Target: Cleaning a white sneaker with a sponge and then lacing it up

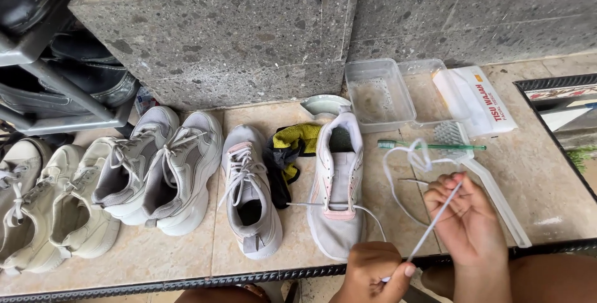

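My left hand (373,272) pinches one end of a white shoelace (429,228) at the bottom edge. My right hand (466,216) grips the same lace higher up, and the lace loops loosely above it over the tiles. The lace's other end runs into the lowest eyelets of a white and pink sneaker (337,185) lying toe toward me, otherwise unlaced. Its laced mate (250,194) lies to the left. Between them sits a yellow and black cloth (289,153).
Further pale sneakers (155,166) line the tiles at left, beside a shoe rack (56,79). Behind are two clear plastic tubs (379,91), a green toothbrush (435,147), a white scrub brush (485,178) and a tissue pack (482,101). A stone wall stands behind.
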